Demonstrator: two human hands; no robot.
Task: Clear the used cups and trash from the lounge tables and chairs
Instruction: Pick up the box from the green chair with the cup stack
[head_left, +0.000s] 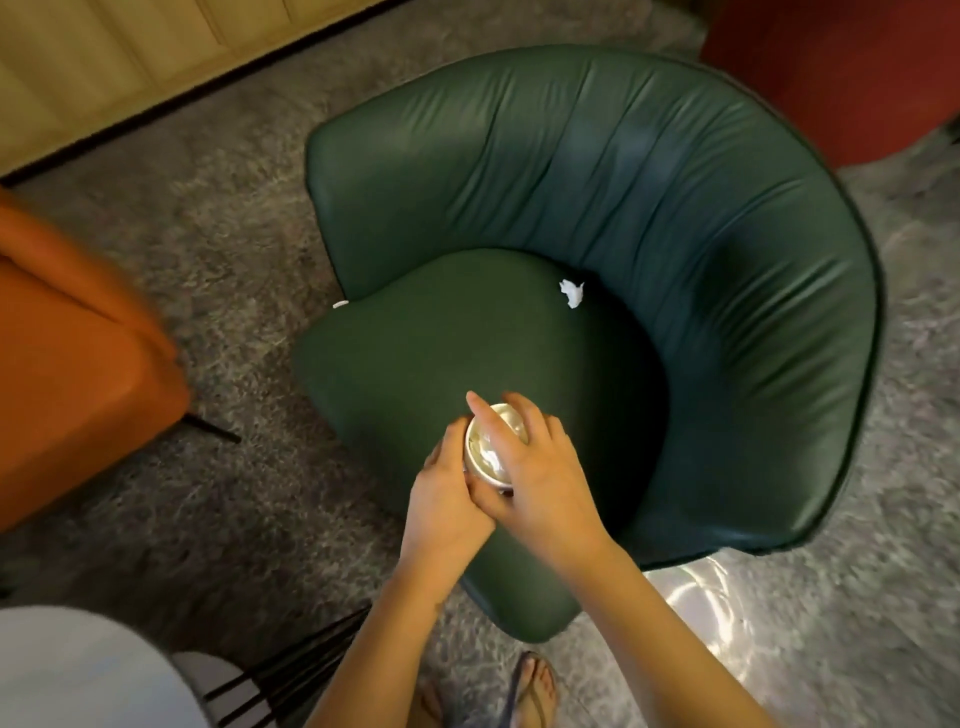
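At the left edge of the frame an orange chair (67, 364) is cut off, and in the lower left corner you see only a slice of a white table (67, 670) over thin black legs. A small white bit (340, 304) shows at the left edge of the green chair (675, 208), too small to identify. Just below the centre of the frame, your left hand (444, 499) grips the cup (488, 449) from its left side, with the fingers wrapped round the wall. You hold the cup over the front of the green seat. It is a pale, round cup, seen from above, with crumpled white matter inside that fills much of the mouth. Your hands hide its wall almost entirely, so any print on it can't be made out. Your right hand (545, 478) clasps it from the right: the forefinger lies across the rim, the other fingers curl round the far side, and the thumb tucks under beside the left hand. Further right and higher, a crumpled white tissue (571, 292) lies at the back of the seat, close to where the cushion meets the backrest. The chair's right arm is blurred. A red seat (831, 67) in the upper right corner is cut off by the frame.
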